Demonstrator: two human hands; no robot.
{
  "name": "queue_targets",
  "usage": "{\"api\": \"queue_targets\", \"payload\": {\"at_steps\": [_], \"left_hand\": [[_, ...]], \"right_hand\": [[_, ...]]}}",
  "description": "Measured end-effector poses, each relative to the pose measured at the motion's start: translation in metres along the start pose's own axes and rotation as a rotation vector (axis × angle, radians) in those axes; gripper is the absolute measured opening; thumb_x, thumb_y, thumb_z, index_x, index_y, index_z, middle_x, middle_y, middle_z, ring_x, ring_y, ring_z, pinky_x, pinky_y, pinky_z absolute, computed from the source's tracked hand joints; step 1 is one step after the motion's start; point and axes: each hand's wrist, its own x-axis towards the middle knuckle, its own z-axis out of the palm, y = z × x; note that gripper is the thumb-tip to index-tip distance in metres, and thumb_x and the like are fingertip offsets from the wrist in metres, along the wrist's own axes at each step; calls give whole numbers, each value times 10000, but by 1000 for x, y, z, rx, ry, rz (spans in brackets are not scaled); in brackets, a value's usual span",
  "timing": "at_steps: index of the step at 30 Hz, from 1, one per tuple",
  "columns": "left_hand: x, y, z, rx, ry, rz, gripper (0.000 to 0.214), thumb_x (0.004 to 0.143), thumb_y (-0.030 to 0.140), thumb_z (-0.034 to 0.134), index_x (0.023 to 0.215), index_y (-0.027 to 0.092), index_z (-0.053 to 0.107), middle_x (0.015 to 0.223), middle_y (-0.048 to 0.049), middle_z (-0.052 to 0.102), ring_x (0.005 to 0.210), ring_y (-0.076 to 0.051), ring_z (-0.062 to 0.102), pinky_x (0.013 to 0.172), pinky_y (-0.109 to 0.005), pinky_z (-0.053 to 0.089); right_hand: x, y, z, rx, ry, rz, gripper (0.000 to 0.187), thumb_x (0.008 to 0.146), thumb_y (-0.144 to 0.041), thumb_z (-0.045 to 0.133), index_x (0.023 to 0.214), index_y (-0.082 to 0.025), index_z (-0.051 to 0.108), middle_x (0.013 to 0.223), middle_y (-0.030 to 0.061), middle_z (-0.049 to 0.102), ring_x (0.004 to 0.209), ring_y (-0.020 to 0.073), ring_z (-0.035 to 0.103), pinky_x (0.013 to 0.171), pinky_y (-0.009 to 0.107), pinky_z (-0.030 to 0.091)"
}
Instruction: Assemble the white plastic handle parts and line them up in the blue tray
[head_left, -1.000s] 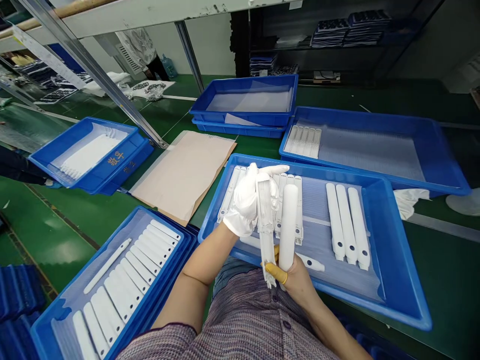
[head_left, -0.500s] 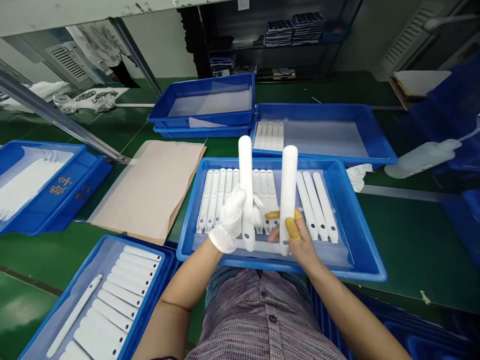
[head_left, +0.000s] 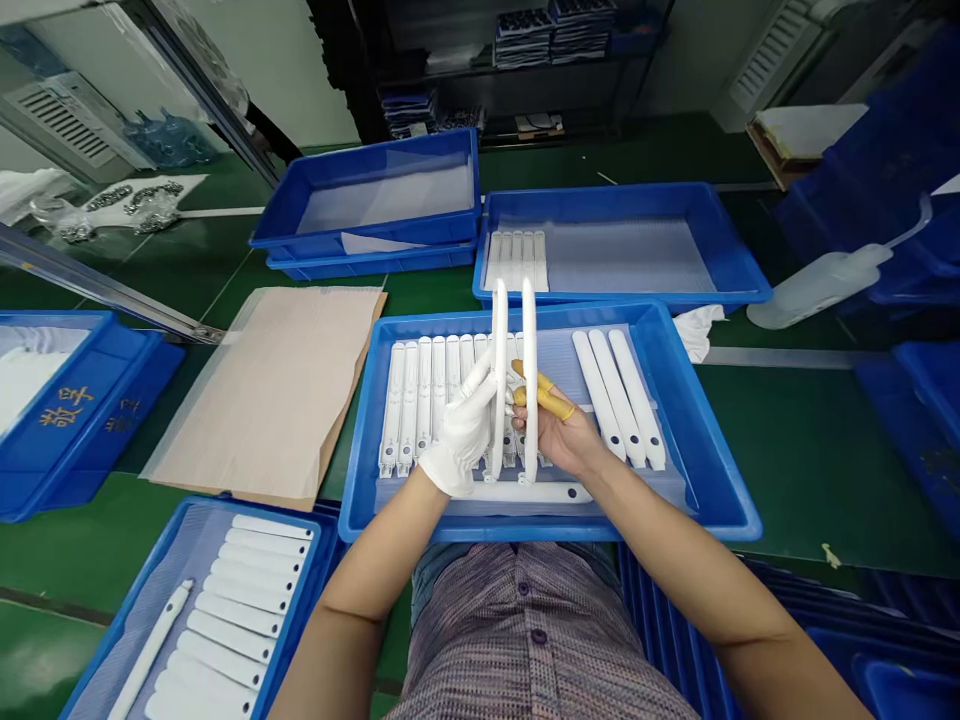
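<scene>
My left hand [head_left: 463,428], in a white glove, grips a long white plastic strip [head_left: 499,380] held upright and turned edge-on. Beside it, my right hand [head_left: 559,420], with yellow finger cots, holds a second white plastic strip [head_left: 530,390], also edge-on. The two strips stand close together, a narrow gap between them. Below lies a blue tray [head_left: 720,440] with a row of white strips [head_left: 409,400] on the left, partly hidden by my hands. Three more strips [head_left: 615,395] lie at the right, and one strip [head_left: 536,492] lies crosswise along the near side.
Behind is another blue tray [head_left: 735,270] with several white strips [head_left: 516,260]. A stacked tray [head_left: 375,235] stands at back left, brown paper [head_left: 262,390] at left. A lower-left tray [head_left: 191,500] holds more strips. A squeeze bottle [head_left: 817,285] lies right, near a white cloth [head_left: 697,330].
Both strips have turned from broad face to edge-on. My right hand has moved left, bringing its strip closer to the one in my left hand. The camera view has shifted slightly.
</scene>
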Motion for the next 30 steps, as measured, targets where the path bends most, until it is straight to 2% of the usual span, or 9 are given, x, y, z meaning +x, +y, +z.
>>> {"api": "queue_targets", "payload": {"at_steps": [2, 4, 6, 9, 14, 19, 23, 26, 30], "left_hand": [[-2, 0, 0, -72, -32, -88, 373, 955, 457, 678, 1205, 182, 710, 962, -72, 749, 942, -222, 741, 855, -327, 614], [-5, 1, 1, -150, -71, -200, 398, 988, 525, 606, 1069, 154, 724, 804, -62, 701, 824, -213, 735, 779, -333, 631], [-7, 2, 1, -199, -75, -251, 348, 994, 488, 617, 986, 153, 710, 719, -32, 651, 712, -171, 704, 725, -308, 631], [-6, 2, -1, -222, -18, -251, 276, 989, 423, 655, 938, 153, 682, 703, -6, 631, 622, -115, 658, 665, -254, 617], [-1, -1, -9, -214, 71, -309, 303, 1009, 444, 617, 983, 146, 660, 808, -39, 682, 652, -129, 685, 596, -245, 607], [0, 0, -6, -211, 93, -315, 315, 1065, 409, 507, 1012, 143, 666, 784, -37, 690, 630, -125, 685, 567, -229, 603], [-2, 3, -2, -253, 70, -358, 363, 1089, 401, 440, 1002, 140, 676, 757, -42, 689, 660, -133, 707, 603, -239, 627], [-3, 5, -1, -260, 56, -335, 381, 1081, 443, 449, 1001, 149, 678, 781, -53, 701, 734, -174, 737, 672, -309, 662], [-3, 7, -3, -218, 74, -346, 398, 1080, 465, 441, 1039, 145, 675, 824, -64, 722, 795, -200, 762, 758, -356, 674]], "right_hand": [[0, 1, -2, 37, -18, 17, 352, 819, -252, 750, 1164, -234, 684, 828, -18, 656, 693, 105, 611, 687, 245, 568], [0, 1, -4, 56, -21, 12, 336, 833, -235, 737, 1163, -237, 675, 841, -15, 676, 702, 111, 633, 667, 241, 581], [0, 1, -4, 82, -11, 12, 312, 843, -231, 728, 1147, -244, 661, 872, -15, 697, 681, 109, 637, 613, 232, 582], [2, 2, -1, 151, 28, 36, 236, 874, -203, 684, 1101, -247, 637, 890, -20, 717, 625, 89, 611, 535, 197, 555], [5, 1, 5, 229, 88, 151, 184, 958, -139, 553, 1099, -246, 600, 863, -24, 720, 596, 70, 589, 509, 158, 538], [6, 1, 7, 259, 130, 185, 154, 1007, -147, 496, 1090, -236, 590, 829, -27, 707, 568, 63, 596, 491, 145, 547], [7, 1, 5, 196, 138, 153, 158, 1007, -156, 502, 1108, -242, 588, 915, -20, 726, 678, 89, 679, 590, 198, 631], [5, 0, 4, 182, 118, 80, 230, 1000, -128, 461, 1144, -258, 584, 946, -15, 731, 702, 99, 687, 573, 201, 620], [3, -2, 4, 195, 60, 39, 283, 968, -128, 508, 1174, -306, 582, 952, -30, 721, 727, 101, 674, 608, 215, 611]]}}
